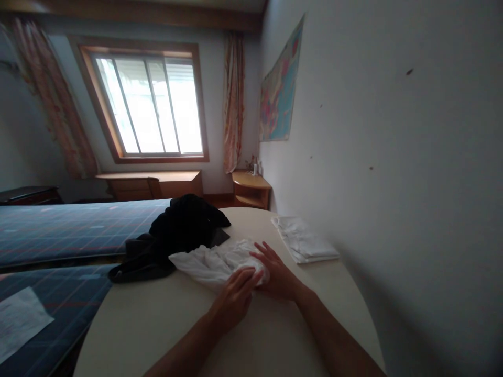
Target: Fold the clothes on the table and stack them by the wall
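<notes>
A crumpled white garment (212, 264), its exact kind unclear, lies on the round cream table (168, 324) in front of me. My left hand (236, 296) has its fingers bent together over the near right edge of the garment and grips the fabric there. On the garment's right end rests my right hand (275, 272), fingers stretched out and spread, the palm side turned toward the cloth. The two hands are close together, almost touching. Part of the garment is hidden beneath them.
Black clothing (181, 225) is heaped at the table's far left edge. A folded white garment (304, 241) lies at the right, near the wall (393, 209). Plaid blue mattresses (78, 225) adjoin the table on the left, with a white sheet (23, 319) on one. Desks (176, 177) stand beyond.
</notes>
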Available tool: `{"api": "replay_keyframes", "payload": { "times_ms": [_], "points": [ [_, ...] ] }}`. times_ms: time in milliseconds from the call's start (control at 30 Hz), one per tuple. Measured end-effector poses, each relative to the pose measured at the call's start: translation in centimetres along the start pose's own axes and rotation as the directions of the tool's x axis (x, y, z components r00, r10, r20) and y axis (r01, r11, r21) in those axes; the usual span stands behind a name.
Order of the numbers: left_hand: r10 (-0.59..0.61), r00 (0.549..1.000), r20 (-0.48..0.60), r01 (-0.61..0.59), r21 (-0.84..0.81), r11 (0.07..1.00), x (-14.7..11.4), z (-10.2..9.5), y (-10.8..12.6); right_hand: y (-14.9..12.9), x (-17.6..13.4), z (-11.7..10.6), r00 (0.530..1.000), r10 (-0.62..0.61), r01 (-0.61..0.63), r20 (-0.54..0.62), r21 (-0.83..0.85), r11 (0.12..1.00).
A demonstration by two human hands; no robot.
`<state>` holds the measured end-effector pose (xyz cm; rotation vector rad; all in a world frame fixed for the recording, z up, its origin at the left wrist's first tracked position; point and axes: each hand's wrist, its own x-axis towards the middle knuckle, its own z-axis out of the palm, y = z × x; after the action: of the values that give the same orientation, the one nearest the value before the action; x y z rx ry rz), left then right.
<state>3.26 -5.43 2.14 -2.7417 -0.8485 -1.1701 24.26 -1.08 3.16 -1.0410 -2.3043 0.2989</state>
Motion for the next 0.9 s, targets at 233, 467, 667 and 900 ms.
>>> {"api": "replay_keyframes", "payload": {
  "times_ms": [233, 467, 667, 900],
  "points": [
    [-0.307, 0.951, -0.027, 0.308, 0.005, 0.951, -1.1, -0.6, -1.6, 0.3, 0.0, -0.8, 0.965, 0.245, -0.201, -0.089, 0.349, 0.915],
    [-0.67, 0.741, 0.047, 0.662, -0.22, 0.717, -0.4, -3.3, -3.5, 2.3, -0.2, -1.3, 0.815, 0.574, -0.439, -0.082, 0.56, 0.703],
    [-0.843, 0.492, -0.217, 0.765, -0.355, 0.538, -1.0, -5.9, -6.9, 1.5, -1.4, -2.0, 0.933, 0.29, -0.356, 0.213, 0.425, 0.832],
    [-0.545, 0.675, -0.497, 0.579, -0.1, 0.809, -2.1, -5.5, -7.9, 1.6, -0.7, -2.0, 0.922, 0.387, -0.348, 0.018, 0.478, 0.807]
  ]
}}
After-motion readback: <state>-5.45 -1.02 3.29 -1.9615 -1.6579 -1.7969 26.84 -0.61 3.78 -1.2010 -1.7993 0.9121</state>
